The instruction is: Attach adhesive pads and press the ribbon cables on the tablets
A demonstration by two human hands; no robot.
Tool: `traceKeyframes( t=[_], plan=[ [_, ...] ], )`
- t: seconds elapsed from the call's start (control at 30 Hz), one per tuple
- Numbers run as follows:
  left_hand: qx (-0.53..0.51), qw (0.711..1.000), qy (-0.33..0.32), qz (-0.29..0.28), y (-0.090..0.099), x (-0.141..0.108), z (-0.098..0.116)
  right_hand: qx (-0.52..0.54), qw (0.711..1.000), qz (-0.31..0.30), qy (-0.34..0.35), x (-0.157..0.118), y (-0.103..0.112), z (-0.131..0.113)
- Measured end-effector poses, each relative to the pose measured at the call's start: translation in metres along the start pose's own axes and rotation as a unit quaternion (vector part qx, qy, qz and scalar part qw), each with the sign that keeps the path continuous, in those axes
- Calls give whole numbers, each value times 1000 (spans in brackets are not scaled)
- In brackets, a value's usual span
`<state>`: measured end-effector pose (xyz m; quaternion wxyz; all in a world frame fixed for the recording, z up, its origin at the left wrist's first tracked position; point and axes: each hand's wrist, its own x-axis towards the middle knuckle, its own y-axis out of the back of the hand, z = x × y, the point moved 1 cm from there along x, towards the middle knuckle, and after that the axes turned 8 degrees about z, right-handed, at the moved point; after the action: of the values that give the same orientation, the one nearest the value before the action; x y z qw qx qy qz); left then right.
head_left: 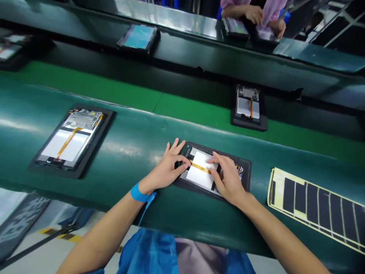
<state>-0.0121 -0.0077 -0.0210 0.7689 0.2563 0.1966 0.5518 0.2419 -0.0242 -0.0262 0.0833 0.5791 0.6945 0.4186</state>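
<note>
In the head view, the right hand [228, 177] covers part of the opened tablet [199, 184], hiding much of the circuit-board end and part of the white panel [196, 176]. The left hand [168, 167] has its thumb and forefinger brought together at the left end of the orange ribbon [201, 168], its other fingers spread; whether anything is pinched there, I cannot tell. The right hand is loosely curled and not clenched, thumb and forefinger apart, fingertips at the panel and near the ribbon's other end. The right frame edge cuts off the yellow sheet with black strips [312, 198], and the left edge cuts off a device [10, 49] on the far side. At the top, another person's hands [253, 14] are too soft to read clearly. The opened tablet lies flat on a black tray [247, 179], between the near and far edges of the green bench [128, 152]. Bench surface separates this tray from the sheet on the right, and a wider stretch lies toward the second tablet [70, 140] on the left. The opened tablet's long axis runs crosswise, slanting nearer toward the right, its circuit-board end pointing right; the ribbon follows that slant.
</note>
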Motion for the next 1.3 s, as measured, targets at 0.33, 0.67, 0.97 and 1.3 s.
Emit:
traceKeyframes(
  t=[0.33,0.67,0.97,1.3],
  plan=[
    [22,999,8,36,-7,1,-4,24,1000,3,-7,1,0,3],
    [17,998,24,50,-9,2,-1,29,999,13,6,0,1,2],
    [24,995,25,95,-17,2,-2,29,999,5,12,0,2,1],
    [56,979,6,196,-32,0,0,22,1000,11,14,0,1,1]
  ],
)
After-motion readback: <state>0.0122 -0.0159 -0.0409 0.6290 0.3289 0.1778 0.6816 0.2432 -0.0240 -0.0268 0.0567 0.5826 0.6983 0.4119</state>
